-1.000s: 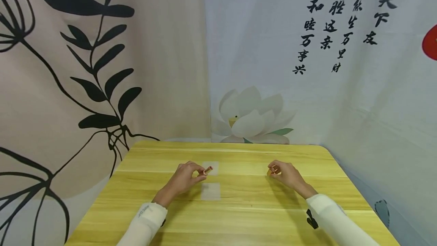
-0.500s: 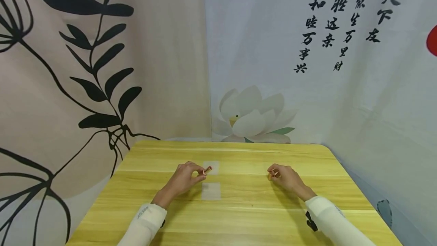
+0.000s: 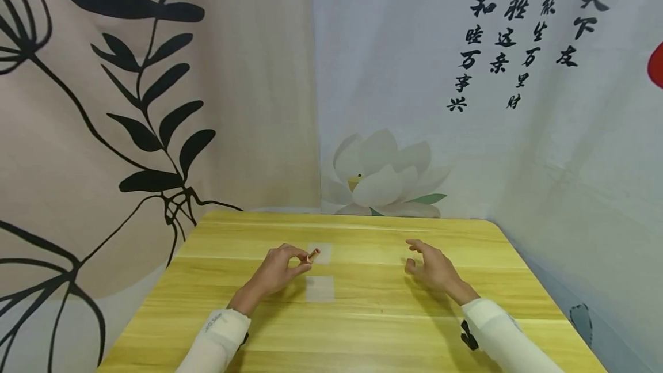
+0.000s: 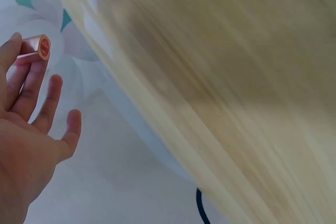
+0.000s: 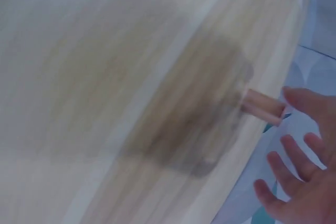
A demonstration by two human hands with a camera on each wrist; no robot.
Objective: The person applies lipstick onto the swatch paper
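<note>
My left hand pinches a small rose-gold lipstick between thumb and fingers, above the table. In the left wrist view, the end of the lipstick facing the camera carries a round red label, while the other fingers of the left hand stay spread. My right hand is over the right part of the table with its thumb and fingers parted. A blurred rose-gold lipstick cap shows just off the right thumb tip in the right wrist view, away from the other fingers. The head view does not show the cap.
The yellow wood-grain table spans the front. Two pale translucent squares, a near one and a far one, lie on it by the left hand. Behind hangs a printed cloth with plants and writing.
The right thumb and fingers, which pinched the cap in both earlier frames, have spread apart and let it go. The left hand keeps its hold on the lipstick, almost unmoved.
</note>
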